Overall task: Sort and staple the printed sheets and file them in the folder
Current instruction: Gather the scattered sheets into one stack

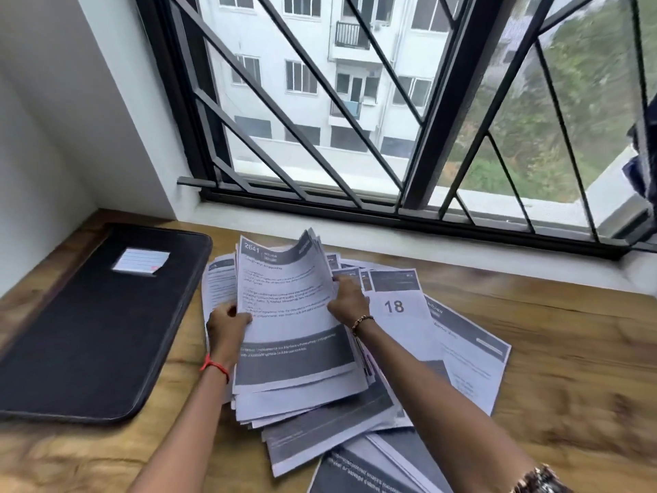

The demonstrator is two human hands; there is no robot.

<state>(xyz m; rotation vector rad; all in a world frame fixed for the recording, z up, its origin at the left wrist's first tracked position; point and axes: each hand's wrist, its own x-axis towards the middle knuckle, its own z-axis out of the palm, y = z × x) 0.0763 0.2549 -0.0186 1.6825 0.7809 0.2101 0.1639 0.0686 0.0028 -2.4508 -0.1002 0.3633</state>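
A loose heap of printed sheets with grey header bands is spread over the wooden table. My left hand and my right hand grip the two side edges of a stack of sheets, whose far end is lifted and curled. The top page reads "2641". A sheet marked "18" lies just right of my right hand. The black folder lies shut and flat at the left, with a label pocket on its cover. No stapler is in view.
A barred window with a white sill runs along the table's far edge. A white wall closes off the left corner. More sheets reach the near edge of the table.
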